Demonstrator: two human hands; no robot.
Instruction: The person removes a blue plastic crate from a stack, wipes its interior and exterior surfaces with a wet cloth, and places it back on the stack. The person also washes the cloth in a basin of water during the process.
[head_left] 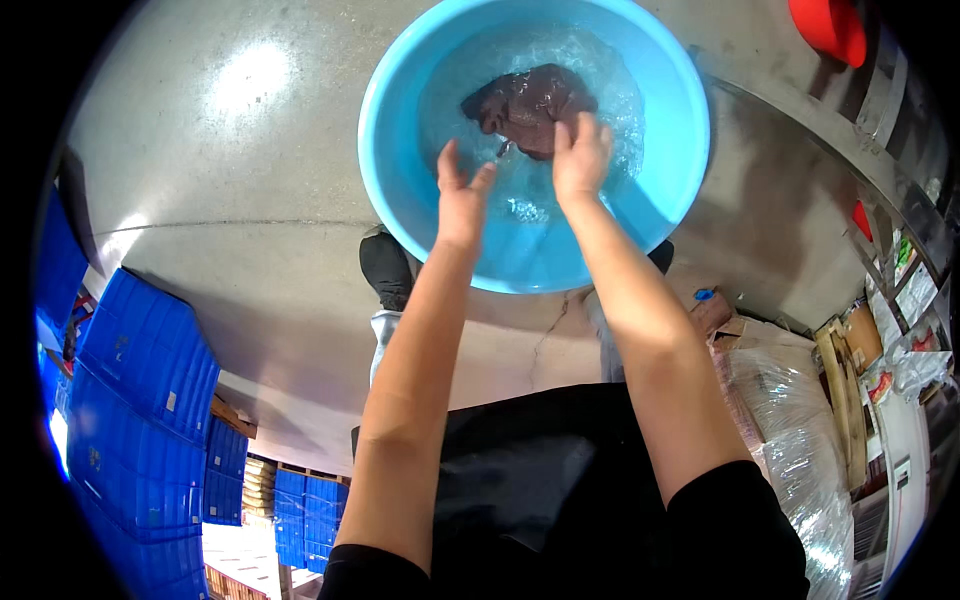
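A light blue round basin [383,165] stands on the floor in front of me with clear, rippling water in it. In the water lies a crumpled dark brown cloth [535,105], wet and partly under the surface. My left hand [464,195] is over the near left part of the basin, thumb and fingers spread, with nothing in it and a gap between it and the cloth. My right hand [582,160] is by the cloth's near right edge, slightly blurred, its fingers apart; whether the fingertips touch the cloth is hard to tell.
Concrete floor [250,170] surrounds the basin, and my dark shoe [386,270] is close to its near left rim. Blue plastic crates [140,400] are stacked at the left. Plastic-wrapped goods [790,430] stand at the right. A red container [830,28] is at the far right.
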